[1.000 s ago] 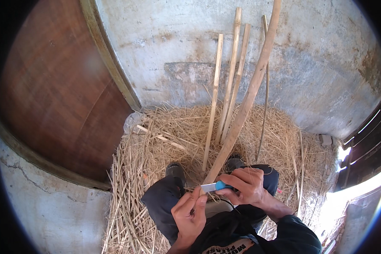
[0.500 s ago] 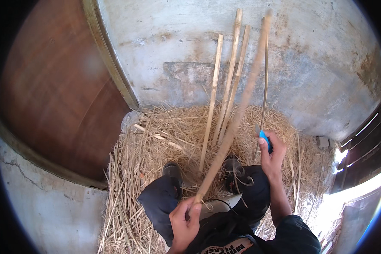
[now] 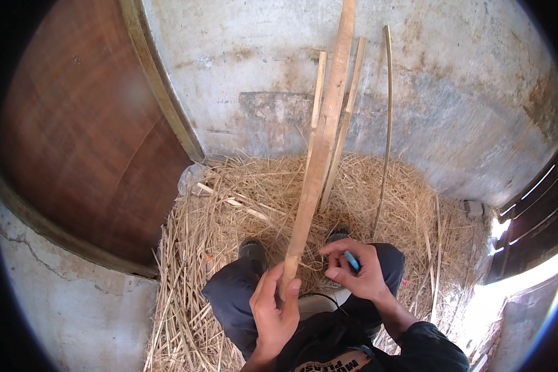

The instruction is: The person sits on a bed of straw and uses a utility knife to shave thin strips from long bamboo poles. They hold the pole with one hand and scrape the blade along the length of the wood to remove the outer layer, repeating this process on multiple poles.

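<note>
With the left hand (image 3: 276, 313) as the clock's centre, a brown door (image 3: 93, 136) fills the view around half past ten. The left fingers are wrapped round the near end of a long brown strip (image 3: 321, 152), thumb on one side and fingertips on the other. The strip rises from there to just past twelve o'clock, its far end out of the frame. It looks like wood or bamboo: probably light for its length and stiff, with a little spring — though held at one end it would swing easily. A second grip further up would likely steady it; the edges may splinter, so the flat faces seem the kinder hold.

Behind it, a pale rod (image 3: 318, 93) and another pale stick (image 3: 351, 102) stand against the wall (image 3: 471, 99). At two o'clock is the right hand (image 3: 358, 270), apart from the strip, its fingers curled round a blue-handled tool (image 3: 352, 261) — I cannot make out a blade. Beyond, towards one o'clock, stands a thin stick (image 3: 389, 118).
</note>
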A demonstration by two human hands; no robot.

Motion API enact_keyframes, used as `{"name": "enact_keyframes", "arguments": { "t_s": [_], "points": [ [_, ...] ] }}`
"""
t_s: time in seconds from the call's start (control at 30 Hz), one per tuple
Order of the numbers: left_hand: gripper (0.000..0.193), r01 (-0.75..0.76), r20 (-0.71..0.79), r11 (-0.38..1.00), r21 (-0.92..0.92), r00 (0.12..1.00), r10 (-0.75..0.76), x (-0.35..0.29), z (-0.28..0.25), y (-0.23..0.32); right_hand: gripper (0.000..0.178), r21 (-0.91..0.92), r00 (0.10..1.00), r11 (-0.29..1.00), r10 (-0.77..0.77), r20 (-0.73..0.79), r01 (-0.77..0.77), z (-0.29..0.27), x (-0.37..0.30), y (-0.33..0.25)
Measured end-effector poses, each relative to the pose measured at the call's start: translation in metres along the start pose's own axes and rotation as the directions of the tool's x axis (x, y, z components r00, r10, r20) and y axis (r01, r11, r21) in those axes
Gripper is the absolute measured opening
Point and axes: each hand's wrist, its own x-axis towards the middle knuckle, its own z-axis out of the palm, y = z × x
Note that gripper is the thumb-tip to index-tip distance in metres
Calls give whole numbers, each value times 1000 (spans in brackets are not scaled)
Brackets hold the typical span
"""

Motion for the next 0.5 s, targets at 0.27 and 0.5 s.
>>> {"name": "enact_keyframes", "arguments": {
  "t_s": [0.27, 0.5],
  "points": [
    [29, -40, 35, 997, 72, 999, 37, 7, 12, 4, 35, -227, 989, 969, -74, 126, 101, 5, 20, -13],
    [30, -50, 25, 995, 85, 999, 48, 11, 15, 1, 34, -209, 978, 959, -166, 124, 189, 5, 20, 4]
  ]
}}
